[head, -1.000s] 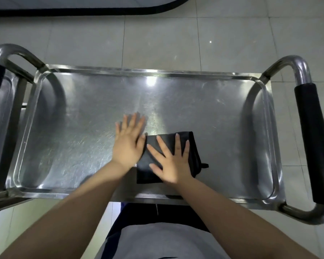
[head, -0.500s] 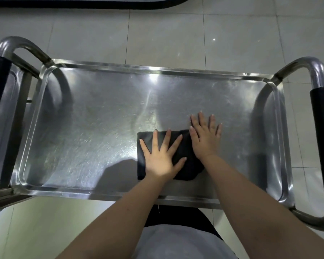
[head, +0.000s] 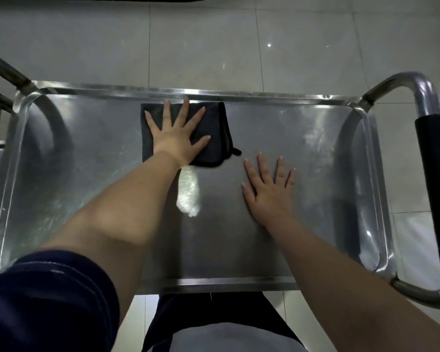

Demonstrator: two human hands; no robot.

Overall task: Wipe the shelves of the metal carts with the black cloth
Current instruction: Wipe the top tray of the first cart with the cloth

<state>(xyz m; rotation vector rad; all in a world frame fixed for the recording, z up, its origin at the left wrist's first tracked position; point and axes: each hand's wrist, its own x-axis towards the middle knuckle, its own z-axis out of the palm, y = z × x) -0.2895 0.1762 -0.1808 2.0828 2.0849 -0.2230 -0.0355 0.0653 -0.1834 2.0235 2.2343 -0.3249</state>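
The black cloth [head: 217,128], folded into a thick pad with a stitched hem and a small loop at its 4 o'clock corner, lies near 12 o'clock on the cart's top shelf [head: 87,161], right against the far rim. The left hand [head: 178,141] presses flat on it, fingers straight and spread, arm stretched out from a dark sleeve [head: 48,301]. The right hand [head: 269,191], at 4 o'clock from the cloth, rests palm-down on bare metal, fingers straight, holding nothing.
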